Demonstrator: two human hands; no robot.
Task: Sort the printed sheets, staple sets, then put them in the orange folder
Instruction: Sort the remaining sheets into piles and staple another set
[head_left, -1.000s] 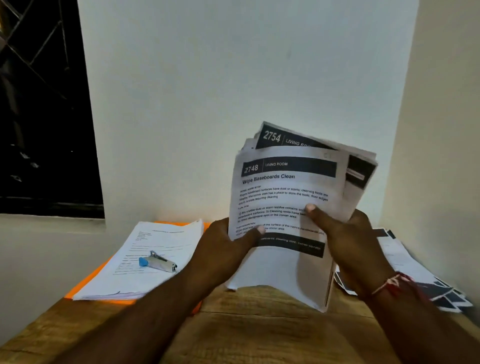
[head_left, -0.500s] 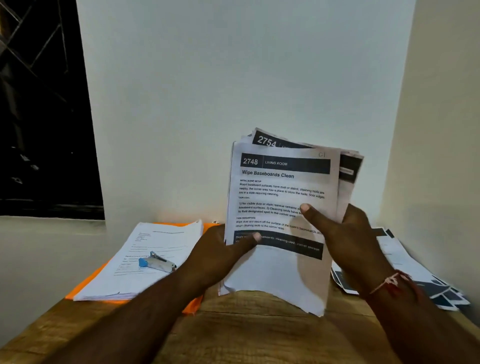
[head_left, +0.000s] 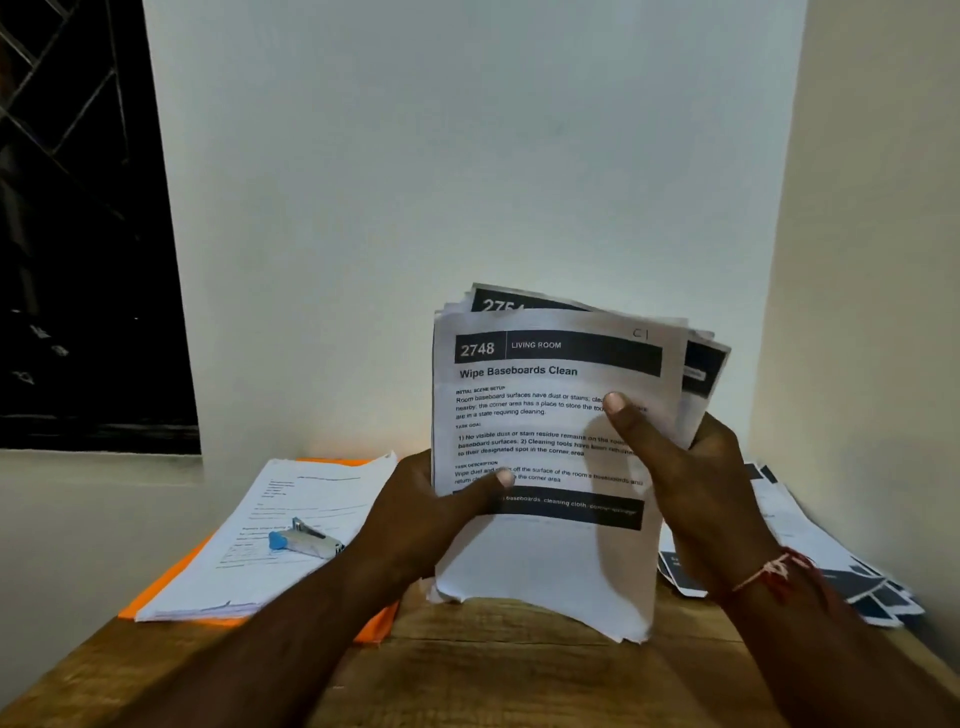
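Centre frame, my left hand and right hand clasp the fanned printed sheets, thumbs pressing. Sorting looks unfinished; stapling and the orange folder, lower left, lie ahead.

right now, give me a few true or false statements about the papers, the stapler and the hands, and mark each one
1. The left hand and right hand both grip the stack of white printed sheets. True.
2. That stack's front sheet is headed 2748, kitchen. False: it reads 2748, living room.
3. The silver stapler with a blue end lies on bare wood. False: it lies on the pile of white papers atop the flat orange folder.
4. A red thread band circles the right wrist. True.
5. Dark-banded printed sheets lie fanned on the wooden table at the right. True.
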